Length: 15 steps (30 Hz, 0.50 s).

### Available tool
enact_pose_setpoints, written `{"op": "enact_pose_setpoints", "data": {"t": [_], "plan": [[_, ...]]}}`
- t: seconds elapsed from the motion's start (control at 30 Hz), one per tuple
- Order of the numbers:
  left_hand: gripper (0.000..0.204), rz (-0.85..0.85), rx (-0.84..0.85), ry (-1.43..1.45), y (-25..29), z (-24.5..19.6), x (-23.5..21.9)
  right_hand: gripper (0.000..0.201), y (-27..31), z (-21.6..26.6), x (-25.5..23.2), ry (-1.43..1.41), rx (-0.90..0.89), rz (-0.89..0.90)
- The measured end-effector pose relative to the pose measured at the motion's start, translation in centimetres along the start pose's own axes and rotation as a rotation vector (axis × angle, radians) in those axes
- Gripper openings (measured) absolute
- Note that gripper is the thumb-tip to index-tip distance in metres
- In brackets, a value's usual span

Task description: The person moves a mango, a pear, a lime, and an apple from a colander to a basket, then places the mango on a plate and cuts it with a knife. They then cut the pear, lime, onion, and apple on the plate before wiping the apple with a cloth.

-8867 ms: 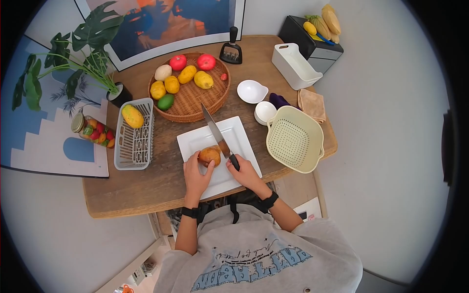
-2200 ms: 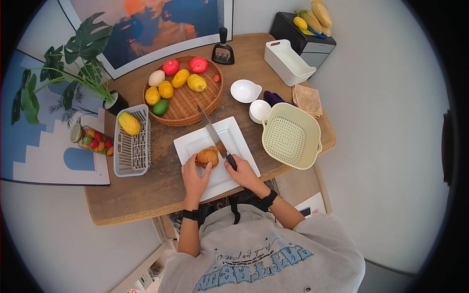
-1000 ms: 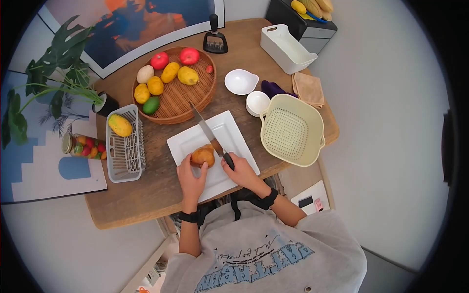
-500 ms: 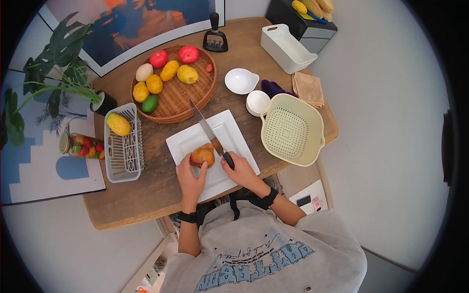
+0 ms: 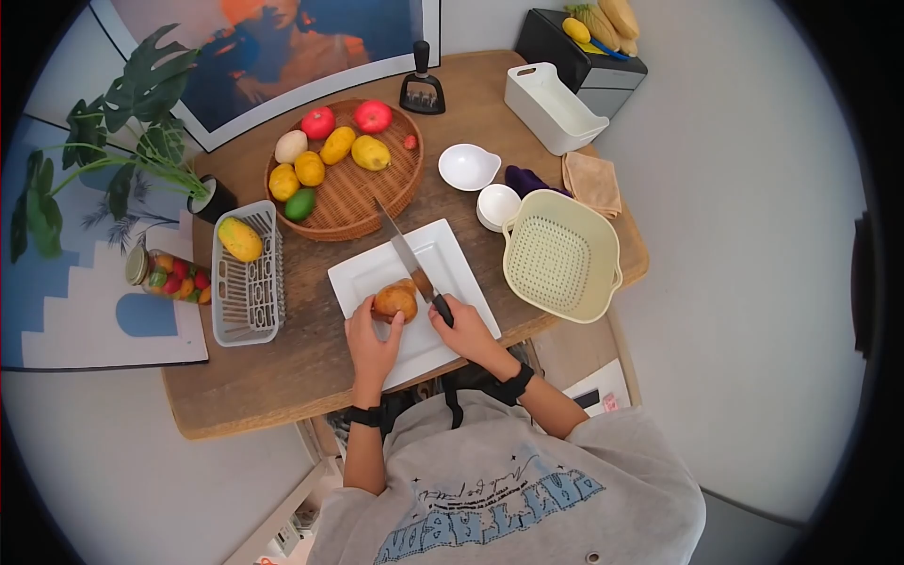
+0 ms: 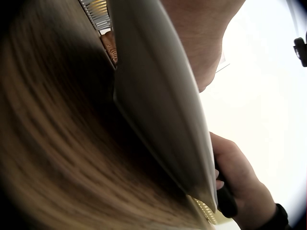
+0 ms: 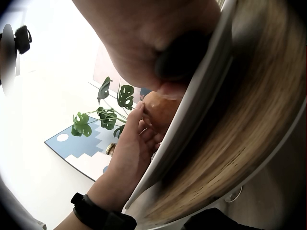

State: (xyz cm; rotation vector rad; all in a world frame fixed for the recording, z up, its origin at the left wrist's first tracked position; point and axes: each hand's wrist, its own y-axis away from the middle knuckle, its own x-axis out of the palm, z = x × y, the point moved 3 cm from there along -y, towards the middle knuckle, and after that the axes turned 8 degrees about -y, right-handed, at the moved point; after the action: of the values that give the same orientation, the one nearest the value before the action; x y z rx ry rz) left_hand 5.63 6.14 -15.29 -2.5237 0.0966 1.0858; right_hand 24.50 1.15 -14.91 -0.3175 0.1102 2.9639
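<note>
On the white square plate point(image 5: 450, 254) lies a round brown food item point(image 5: 395, 301), perhaps bread or a root vegetable; I cannot tell which. The left hand point(image 5: 373, 347) grips it from the left and near side, thumb toward the front. The right hand point(image 5: 469, 331) holds the black handle of a knife point(image 5: 405, 252), whose blade points away, up and left, over the plate beside the brown item. In the right wrist view the left hand point(image 7: 129, 151) is curled round the brown item point(image 7: 160, 111). The left wrist view shows the right hand point(image 6: 242, 179) round the black handle.
A wicker tray point(image 5: 363, 202) of fruit lies behind the plate. Left are a grey basket point(image 5: 250, 306) with a yellow fruit and a jar point(image 5: 169, 275). Right are a pale yellow colander point(image 5: 557, 259), white bowls point(image 5: 469, 168), a cloth point(image 5: 591, 184) and a white bin point(image 5: 556, 108).
The head view has shifted back and forth slightly. Both hands keep their grips on the brown item and the knife, and neither has visibly moved over the plate.
</note>
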Motion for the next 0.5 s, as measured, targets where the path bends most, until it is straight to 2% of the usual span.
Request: {"op": "enact_pose_setpoints", "data": {"t": [0.5], "plan": [[0.053, -0.004, 0.01, -0.014, -0.02, -0.02, 0.03, 0.017, 0.03, -0.12, -0.04, 0.002, -0.013, 0.002]]}}
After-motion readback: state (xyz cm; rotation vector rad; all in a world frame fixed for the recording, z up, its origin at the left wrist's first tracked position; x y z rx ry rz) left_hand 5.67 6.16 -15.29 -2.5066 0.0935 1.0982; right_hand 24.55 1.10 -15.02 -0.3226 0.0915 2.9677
